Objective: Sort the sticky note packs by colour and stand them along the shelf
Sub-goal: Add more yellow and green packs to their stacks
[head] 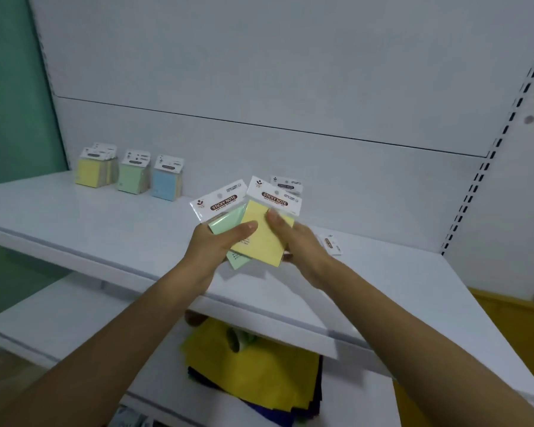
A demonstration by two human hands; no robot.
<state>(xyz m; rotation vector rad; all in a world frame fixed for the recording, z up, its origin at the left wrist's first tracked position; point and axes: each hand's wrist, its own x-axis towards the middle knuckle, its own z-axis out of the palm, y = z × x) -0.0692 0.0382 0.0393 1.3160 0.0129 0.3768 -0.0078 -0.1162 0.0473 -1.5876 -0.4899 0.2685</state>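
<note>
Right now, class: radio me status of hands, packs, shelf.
Left hand, right hand: gripping green pack and yellow pack, fanned. Yellow stack, green stack, blue stack stand rear-left on shelf. Loose pack behind.

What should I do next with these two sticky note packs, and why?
Probably slide the yellow pack off the green pack with the right hand, keeping the green one in the left hand. The two overlap in a fan, and along the shelf a yellow group, a green group and a blue group already stand apart, so each held pack belongs to a different place.
</note>
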